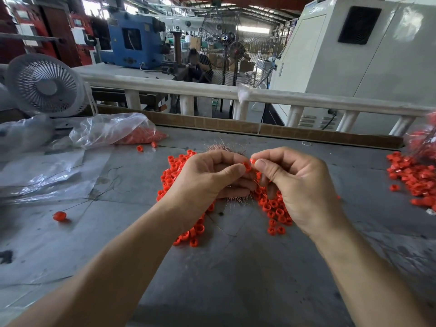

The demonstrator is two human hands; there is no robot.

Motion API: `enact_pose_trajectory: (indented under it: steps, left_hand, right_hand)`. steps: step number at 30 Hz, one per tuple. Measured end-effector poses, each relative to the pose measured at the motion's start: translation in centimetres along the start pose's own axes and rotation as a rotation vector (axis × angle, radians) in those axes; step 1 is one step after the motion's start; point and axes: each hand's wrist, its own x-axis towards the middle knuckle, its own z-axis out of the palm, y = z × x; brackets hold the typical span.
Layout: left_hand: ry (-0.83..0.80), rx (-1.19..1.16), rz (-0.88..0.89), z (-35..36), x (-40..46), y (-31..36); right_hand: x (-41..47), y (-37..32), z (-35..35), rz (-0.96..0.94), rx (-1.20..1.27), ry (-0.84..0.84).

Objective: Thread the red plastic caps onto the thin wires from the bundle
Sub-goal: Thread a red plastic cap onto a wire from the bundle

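No writing can be read anywhere here — the papers stuck on the red machines at the back are too blurred.

On the grey counter (236,274) a clear plastic bag (111,131) lies on its side at the far left, its mouth open toward the middle, with a mass of red caps inside and two loose ones just outside it. At the right edge a second bag (422,138) of red caps is only partly in view, with a scatter of caps (412,175) spilled beside it.

Both hands meet over the main pile of red caps (274,208) in the middle. The left hand (207,178) is curled, thumb and forefinger pinching a red cap (247,166); its lower fingers close round the bundle of thin wires (226,148), whose bristly ends stick out beyond the knuckles and below the palm. The right hand (297,182) pinches a second cap (253,160) between thumb and forefinger, touching the first — whether a wire passes through either I cannot tell.

A lone cap on a wire (60,215) lies well apart at the left, near flat plastic sheeting (47,175). A small grey fan (44,84) stands behind the bag.
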Motion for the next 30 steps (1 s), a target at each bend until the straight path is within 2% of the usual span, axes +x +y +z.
enact_pose_trajectory:
  steps: [7, 15, 30]
  left_hand:
    - [0.01, 0.034, 0.048, 0.0, 0.0, -0.1]
    - [0.017, 0.037, 0.064, 0.1, 0.0, 0.0]
    - [0.035, 0.098, 0.08, 0.1, -0.1, 0.0]
  right_hand:
    - [-0.6, -0.9, 0.5, -0.097, -0.173, 0.024]
    - [-0.8, -1.4, 0.7, -0.104, -0.191, 0.025]
    - [-0.5, -1.4, 0.4, -0.231, -0.34, -0.01]
